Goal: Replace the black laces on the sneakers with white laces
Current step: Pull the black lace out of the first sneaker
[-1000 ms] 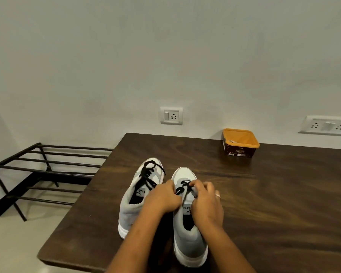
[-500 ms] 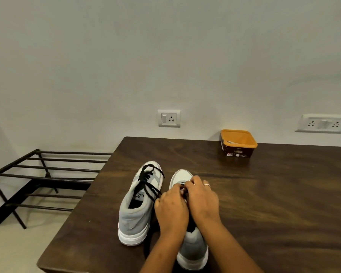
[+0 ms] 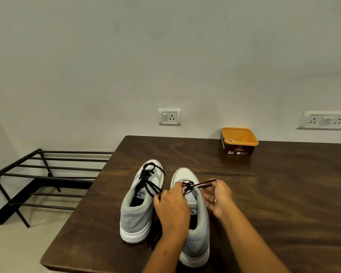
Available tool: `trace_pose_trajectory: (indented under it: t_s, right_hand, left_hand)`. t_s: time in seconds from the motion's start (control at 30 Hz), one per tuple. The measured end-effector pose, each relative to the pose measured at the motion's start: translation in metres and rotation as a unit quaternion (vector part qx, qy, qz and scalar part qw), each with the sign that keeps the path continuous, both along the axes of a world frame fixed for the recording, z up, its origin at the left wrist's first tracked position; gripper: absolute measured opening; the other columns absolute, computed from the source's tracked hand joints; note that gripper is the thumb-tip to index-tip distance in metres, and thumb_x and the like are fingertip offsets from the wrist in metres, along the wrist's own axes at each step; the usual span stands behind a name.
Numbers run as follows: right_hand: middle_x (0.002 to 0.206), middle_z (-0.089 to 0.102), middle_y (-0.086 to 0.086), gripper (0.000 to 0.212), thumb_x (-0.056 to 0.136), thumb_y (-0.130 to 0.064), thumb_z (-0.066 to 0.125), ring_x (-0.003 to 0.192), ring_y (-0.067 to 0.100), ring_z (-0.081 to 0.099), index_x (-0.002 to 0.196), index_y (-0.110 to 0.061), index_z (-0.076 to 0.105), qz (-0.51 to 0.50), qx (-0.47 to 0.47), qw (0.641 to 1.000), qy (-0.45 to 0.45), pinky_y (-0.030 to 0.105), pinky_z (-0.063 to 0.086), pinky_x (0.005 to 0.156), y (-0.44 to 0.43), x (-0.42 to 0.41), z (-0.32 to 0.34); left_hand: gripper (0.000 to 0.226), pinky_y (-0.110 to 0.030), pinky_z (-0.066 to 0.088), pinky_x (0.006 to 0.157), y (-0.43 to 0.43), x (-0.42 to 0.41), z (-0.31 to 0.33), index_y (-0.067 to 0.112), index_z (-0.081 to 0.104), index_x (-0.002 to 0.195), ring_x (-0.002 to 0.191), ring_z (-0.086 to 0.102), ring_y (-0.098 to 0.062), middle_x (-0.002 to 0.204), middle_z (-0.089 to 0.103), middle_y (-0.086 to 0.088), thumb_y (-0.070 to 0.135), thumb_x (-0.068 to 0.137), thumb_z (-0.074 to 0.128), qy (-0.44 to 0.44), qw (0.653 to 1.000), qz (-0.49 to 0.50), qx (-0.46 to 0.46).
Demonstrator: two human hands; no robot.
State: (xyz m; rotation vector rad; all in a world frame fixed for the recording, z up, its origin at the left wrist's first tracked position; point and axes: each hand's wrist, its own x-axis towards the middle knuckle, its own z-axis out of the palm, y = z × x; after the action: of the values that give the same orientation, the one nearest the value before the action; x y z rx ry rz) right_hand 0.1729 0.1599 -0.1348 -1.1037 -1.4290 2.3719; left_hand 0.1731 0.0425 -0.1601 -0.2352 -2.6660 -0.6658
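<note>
Head view, step: The person was undoing the bow on the right shoe. I think the job had only just begun, as both shoes had black laces in.
Left hand: The left hand lay over the shoe's tongue. Its fingers pinched the right shoe's black lace at the knot.
Right hand: The right hand pinched one loop of that lace and held it tight, out to the side of the shoe.
Other shoe: The left shoe stood just beside it, toes to the wall, with its own black lace tied.
Next move: I think the knot must come loose first. Then the lace must be drawn out hole by hole, with one hand holding the shoe down.
White laces: Something small and white lay in the orange tub at the back of the surface. It was too small to tell.
Around: A black rack stood on the floor to the left.
In the way: The left shoe stood so close that the laces could get mixed up.
</note>
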Motion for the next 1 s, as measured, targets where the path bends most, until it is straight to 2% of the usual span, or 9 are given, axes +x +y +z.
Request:
trace_pose_trajectory:
  t_s: [0.13,0.33,0.47,0.57,0.67,0.8,0.87,0.93,1.0]
  right_hand:
    - [0.116,0.063,0.007,0.038,0.089,0.008,0.040,0.102,0.017,0.057,0.108,-0.019,0.060,0.105,0.339,0.931,0.084,0.017,0.047,0.070,0.012,0.003,0.015]
    - [0.131,0.050,-0.010,0.030,0.092,-0.037,0.054,0.125,0.017,0.036,0.117,-0.027,0.065,0.323,0.766,0.553,-0.053,0.037,0.035,0.098,-0.012,0.001,0.021]
    - [0.116,0.058,-0.015,0.020,0.094,-0.039,0.051,0.114,0.012,0.045,0.101,-0.031,0.068,0.242,0.753,0.612,-0.005,0.033,0.034,0.091,-0.018,0.003,0.006]
    - [0.098,0.063,-0.010,0.016,0.094,-0.026,0.056,0.097,0.013,0.057,0.080,-0.028,0.063,0.138,0.604,0.785,0.028,0.030,0.043,0.083,-0.018,-0.001,-0.008]
    - [0.087,0.066,0.005,0.022,0.099,-0.016,0.049,0.080,0.020,0.063,0.079,-0.022,0.058,-0.085,0.179,0.975,0.103,0.028,0.045,0.068,-0.016,-0.010,-0.004]
    - [0.072,0.049,0.003,0.018,0.105,-0.020,0.029,0.055,0.011,0.047,0.096,-0.017,0.044,-0.230,-0.194,0.934,0.192,0.028,0.042,0.058,0.011,-0.015,0.014]
    - [0.062,0.038,0.000,0.025,0.105,-0.017,0.030,0.042,0.007,0.032,0.084,-0.016,0.044,-0.146,-0.105,0.966,0.187,0.021,0.031,0.043,0.015,-0.011,0.019]
    - [0.061,0.042,-0.002,0.024,0.102,-0.016,0.040,0.044,0.005,0.036,0.081,-0.017,0.053,0.048,0.195,0.970,0.140,0.017,0.030,0.041,0.008,-0.005,0.019]
    - [0.072,0.059,-0.005,0.014,0.095,-0.020,0.055,0.064,0.007,0.054,0.086,-0.017,0.066,0.246,0.493,0.829,0.097,0.013,0.040,0.055,0.000,-0.003,0.018]
  left_hand:
    - [0.017,-0.039,0.048,0.080,0.000,-0.002,-0.007,0.028,0.064,0.094,0.071,0.066,-0.017,0.068,0.067,0.004,0.015,0.084,0.064,-0.005,0.999,-0.002,0.035]
    - [0.012,-0.039,0.046,0.079,-0.001,-0.001,-0.006,0.025,0.060,0.094,0.076,0.066,-0.019,0.072,0.068,0.002,0.016,0.087,0.057,0.004,0.998,0.002,0.057]
    - [0.016,-0.039,0.048,0.070,-0.001,0.002,-0.002,0.025,0.061,0.088,0.071,0.064,-0.020,0.068,0.065,0.003,0.012,0.080,0.066,0.013,0.999,0.008,0.046]
    - [0.020,-0.038,0.050,0.065,-0.001,0.002,-0.001,0.026,0.062,0.087,0.066,0.064,-0.019,0.063,0.064,0.004,0.014,0.075,0.073,0.021,0.999,0.005,0.033]
    - [0.022,-0.039,0.049,0.064,-0.002,0.002,-0.002,0.027,0.062,0.087,0.065,0.064,-0.019,0.063,0.064,0.005,0.012,0.075,0.072,0.024,0.999,0.003,0.041]
    - [0.020,-0.039,0.049,0.068,-0.001,0.001,-0.005,0.028,0.061,0.091,0.070,0.064,-0.018,0.069,0.066,0.006,0.013,0.080,0.068,0.026,0.999,-0.002,0.042]
    - [0.019,-0.040,0.049,0.071,-0.001,0.000,-0.005,0.028,0.062,0.093,0.073,0.065,-0.019,0.071,0.067,0.006,0.014,0.082,0.066,0.022,0.999,-0.001,0.048]
    - [0.018,-0.040,0.049,0.071,0.000,0.000,-0.004,0.026,0.062,0.092,0.073,0.065,-0.020,0.072,0.067,0.005,0.013,0.081,0.066,0.014,0.999,-0.001,0.047]
    - [0.017,-0.039,0.049,0.069,0.001,0.001,-0.003,0.025,0.062,0.090,0.073,0.065,-0.020,0.072,0.067,0.005,0.011,0.080,0.067,0.022,0.999,0.002,0.047]
